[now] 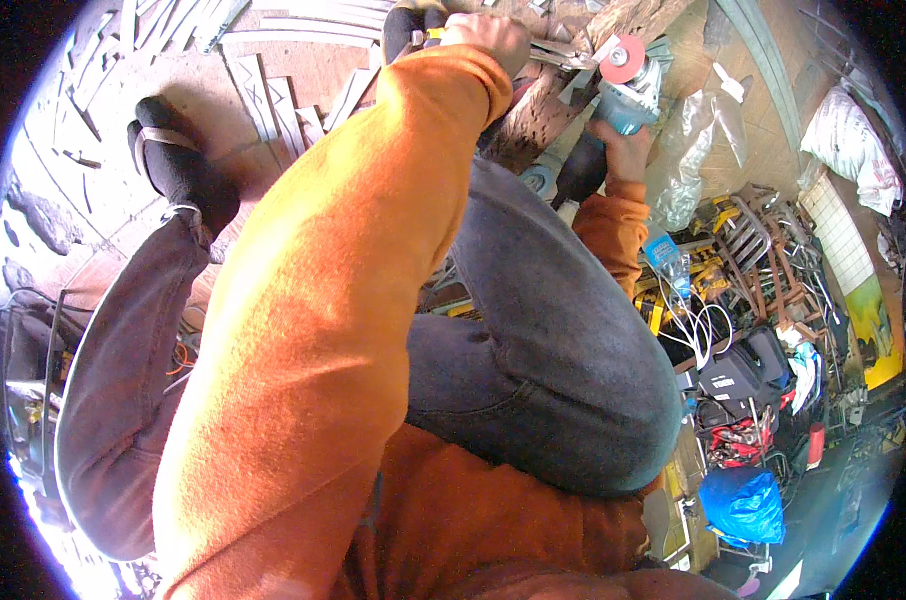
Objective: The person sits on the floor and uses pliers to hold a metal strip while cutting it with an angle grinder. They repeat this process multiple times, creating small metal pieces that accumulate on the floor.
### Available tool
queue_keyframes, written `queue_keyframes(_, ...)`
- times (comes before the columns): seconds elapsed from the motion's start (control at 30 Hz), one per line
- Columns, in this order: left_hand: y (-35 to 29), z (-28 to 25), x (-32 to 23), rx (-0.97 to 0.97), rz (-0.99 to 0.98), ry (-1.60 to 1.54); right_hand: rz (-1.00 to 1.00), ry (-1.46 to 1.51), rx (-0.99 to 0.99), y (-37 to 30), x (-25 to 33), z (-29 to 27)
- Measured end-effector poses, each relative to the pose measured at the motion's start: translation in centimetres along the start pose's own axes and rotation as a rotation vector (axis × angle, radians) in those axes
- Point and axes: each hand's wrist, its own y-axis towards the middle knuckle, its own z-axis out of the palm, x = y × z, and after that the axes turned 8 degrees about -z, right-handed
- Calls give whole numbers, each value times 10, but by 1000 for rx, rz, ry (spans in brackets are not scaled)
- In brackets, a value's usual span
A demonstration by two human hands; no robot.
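At the top of the head view my left hand (485, 38) is closed round what look like metal pliers (563, 54). Their jaws point right, and a yellow end shows left of the fist. My right hand (625, 150) grips an angle grinder (628, 108) with a blue-grey head and a dark body. Its pinkish-red disc (622, 60) faces up, just right of the plier jaws. Beneath both tools lies a rough, pitted wooden log (538, 120). I cannot make out whether the disc touches anything, nor what the jaws hold.
Flat metal strips (278, 105) lie scattered at the far left, near my dark-clad foot (168, 145). Clear plastic sheeting (688, 150) lies right of the grinder. Farther right are piled metal tools (763, 250), white cords (698, 325), a black case (733, 375) and a blue bag (741, 505).
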Motion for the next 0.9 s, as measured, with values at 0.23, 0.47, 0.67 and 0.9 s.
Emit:
queue_keyframes(0.23, -5, -5, 1, -12, 13, 17, 11, -1, 41, -5, 1, -6)
queue_keyframes(0.47, -13, -2, 7, -133, 102, -1, 78, 200, 28, 0, 16, -19)
queue_keyframes(0.67, -20, -7, 8, -144, 83, 42, 23, 124, 49, -4, 16, -22)
queue_keyframes(0.9, -17, -2, 11, -213, 111, 42, -48, 6, 135, -28, 0, -20)
